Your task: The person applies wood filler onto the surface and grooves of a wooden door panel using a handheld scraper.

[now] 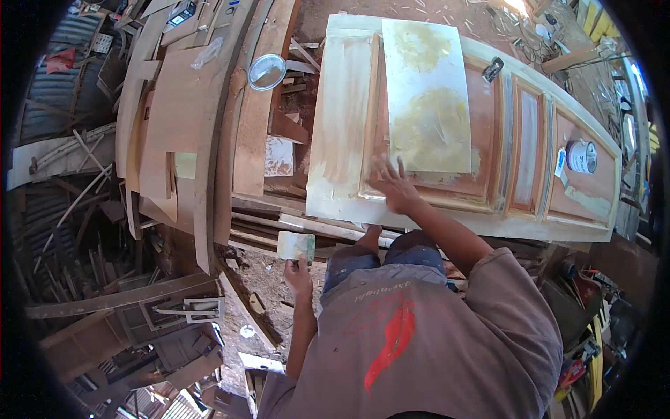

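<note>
Panelled door [340, 143] (landmark): largest item, lying flat, its long axis running left to right across the front of the person. Smeared sheet [427, 87], next in size: pale and rectangular, on top of the door's left half, long axis crossing the door's, pointing away from the person; yellowish paste on its face in two main patches. Right hand [396, 187]: over the door's near side, empty, fingers loosely spread; contact with the surface cannot be told. The sheet's near end lies just beyond its fingertips and slightly to the right, so this hand is the nearer to it. Left hand [299, 277]: outside the door's near left corner, fingers closed on the lower edge of a square plate, farther from the sheet. Open tin [581, 156]: on the door's right end. Round lid [266, 72]: left of the door, on planks, residue inside. Square plate [296, 246]: just off the door's near left corner, thin, stained yellow and green. Small dark object [492, 69]: on the door, right of the sheet, identity unclear.
</note>
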The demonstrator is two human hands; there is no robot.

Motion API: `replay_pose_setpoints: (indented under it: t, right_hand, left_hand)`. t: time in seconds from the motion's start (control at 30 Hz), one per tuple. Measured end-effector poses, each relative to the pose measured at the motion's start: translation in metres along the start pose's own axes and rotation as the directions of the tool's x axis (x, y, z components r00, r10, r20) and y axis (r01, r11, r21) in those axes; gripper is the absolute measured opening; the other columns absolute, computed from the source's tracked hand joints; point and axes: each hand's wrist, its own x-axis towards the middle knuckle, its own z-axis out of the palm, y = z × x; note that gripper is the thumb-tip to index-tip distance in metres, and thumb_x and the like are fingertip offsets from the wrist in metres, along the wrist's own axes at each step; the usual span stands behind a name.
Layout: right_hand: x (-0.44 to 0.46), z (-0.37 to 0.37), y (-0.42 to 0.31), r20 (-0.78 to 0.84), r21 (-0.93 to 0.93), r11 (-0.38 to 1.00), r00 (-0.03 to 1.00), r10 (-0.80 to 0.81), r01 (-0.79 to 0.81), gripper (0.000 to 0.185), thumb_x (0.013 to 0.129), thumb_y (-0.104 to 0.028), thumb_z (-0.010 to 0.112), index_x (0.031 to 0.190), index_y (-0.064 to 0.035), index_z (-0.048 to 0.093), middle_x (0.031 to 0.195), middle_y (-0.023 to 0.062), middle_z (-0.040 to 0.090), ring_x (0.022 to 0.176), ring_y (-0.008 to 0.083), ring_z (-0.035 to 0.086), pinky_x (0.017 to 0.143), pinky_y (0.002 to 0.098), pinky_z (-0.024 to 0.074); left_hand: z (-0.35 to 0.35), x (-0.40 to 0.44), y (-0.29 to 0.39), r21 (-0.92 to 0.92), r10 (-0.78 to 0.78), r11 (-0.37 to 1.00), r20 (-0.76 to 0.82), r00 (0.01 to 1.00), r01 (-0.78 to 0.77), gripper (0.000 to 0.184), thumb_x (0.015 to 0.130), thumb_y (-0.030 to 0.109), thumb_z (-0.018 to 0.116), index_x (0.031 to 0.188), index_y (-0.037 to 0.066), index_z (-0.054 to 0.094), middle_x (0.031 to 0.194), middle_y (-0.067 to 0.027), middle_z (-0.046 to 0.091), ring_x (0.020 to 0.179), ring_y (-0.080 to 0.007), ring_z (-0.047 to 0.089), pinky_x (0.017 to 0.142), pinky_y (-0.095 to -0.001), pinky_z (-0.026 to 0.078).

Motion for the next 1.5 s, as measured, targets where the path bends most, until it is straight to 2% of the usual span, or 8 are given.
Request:
replay_pose_setpoints:
  t: [0.27,0.4,0.6,0.8,1.0,1.1,1.3,1.5]
  right_hand:
    - [0.026,0.026,0.004,-0.08,0.084,0.977,0.976,0.205,-0.198,0.079,0.082,-0.017,0.067,0.158,-0.0252,0.047,0.175,0.022,0.007,0.161,0.0453,0.003,0.124,0.0714,0.0005]
    - [-0.012,0.005,-0.023,0.066,0.228,0.962,0.988,0.141,-0.153,0.076,0.079,-0.018,0.068,0.154,-0.022,0.054,0.175,0.0218,0.007,0.161,0.0462,0.001,0.124,0.0717,-0.0013]
    - [0.007,0.033,-0.025,-0.128,0.415,0.855,0.91,0.393,-0.311,0.068,0.074,-0.021,0.069,0.142,-0.0209,0.067,0.174,0.0228,0.011,0.161,0.048,0.0,0.123,0.0732,-0.0031]
    - [-0.02,0.012,-0.041,0.078,0.424,0.872,0.969,0.234,-0.245,0.066,0.076,-0.023,0.07,0.142,-0.0212,0.067,0.174,0.0239,0.014,0.161,0.0473,0.002,0.124,0.0711,-0.0063]
    - [-0.031,0.023,-0.044,-0.045,0.407,0.881,0.958,0.283,-0.241,0.062,0.078,-0.025,0.072,0.14,-0.0223,0.069,0.173,0.0207,0.018,0.161,0.0454,0.004,0.125,0.0675,-0.0068]
    - [-0.04,0.008,-0.043,-0.008,0.551,0.815,0.975,0.222,-0.182,0.057,0.084,-0.025,0.074,0.14,-0.0197,0.069,0.168,0.0223,0.032,0.157,0.0455,0.022,0.128,0.0615,0.0112]
    - [-0.078,-0.02,-0.049,-0.009,0.996,-0.082,0.989,0.151,0.021,0.058,0.095,-0.02,0.075,0.149,-0.0076,0.057,0.133,0.0141,0.069,0.124,0.026,0.064,0.11,0.0363,0.0466]
    - [-0.119,-0.058,-0.042,-0.003,0.885,-0.464,0.996,0.084,0.042,0.04,0.102,-0.013,0.069,0.139,-0.0005,0.06,0.119,0.0049,0.072,0.109,0.0141,0.065,0.102,0.0333,0.0505]
  left_hand:
    - [-0.001,0.0,0.014,0.231,-0.042,0.972,0.041,0.998,0.032,0.024,0.102,0.022,0.069,0.102,-0.003,0.068,0.083,-0.0031,0.067,0.072,-0.01,0.057,0.065,-0.0315,0.048]
    - [0.004,-0.001,0.019,0.087,-0.027,0.996,0.033,0.999,0.024,0.026,0.101,0.024,0.07,0.102,-0.003,0.069,0.085,-0.0045,0.069,0.074,-0.0111,0.058,0.067,-0.032,0.049]
    - [0.011,-0.001,0.029,0.093,0.049,0.994,0.045,0.998,-0.054,0.031,0.1,0.027,0.072,0.102,-0.004,0.069,0.084,-0.0052,0.068,0.074,-0.0124,0.058,0.068,-0.0333,0.049]
    - [0.014,0.012,0.019,0.183,-0.01,0.983,0.072,0.997,-0.004,0.03,0.099,0.026,0.072,0.105,-0.004,0.07,0.082,-0.0034,0.066,0.073,-0.0093,0.053,0.066,-0.0314,0.046]
    - [0.043,-0.008,0.087,0.27,0.141,0.945,0.174,0.975,-0.185,0.034,0.097,0.03,0.073,0.104,-0.003,0.071,0.081,-0.0058,0.067,0.072,-0.0122,0.056,0.067,-0.0339,0.048]
    - [0.053,-0.012,0.107,0.294,0.16,0.927,0.251,0.955,-0.232,0.035,0.097,0.03,0.073,0.105,-0.003,0.071,0.081,-0.0048,0.066,0.072,-0.0113,0.055,0.067,-0.0328,0.048]
    - [0.088,-0.035,0.156,0.181,0.11,0.959,0.477,0.872,-0.22,0.027,0.1,0.024,0.072,0.108,-0.002,0.071,0.085,0.0009,0.067,0.075,-0.0072,0.055,0.068,-0.0285,0.048]
    - [0.147,-0.067,0.172,0.023,0.061,0.995,0.584,0.81,-0.092,0.024,0.1,0.023,0.073,0.101,0.0,0.071,0.086,0.0001,0.069,0.075,-0.0049,0.057,0.067,-0.0253,0.048]
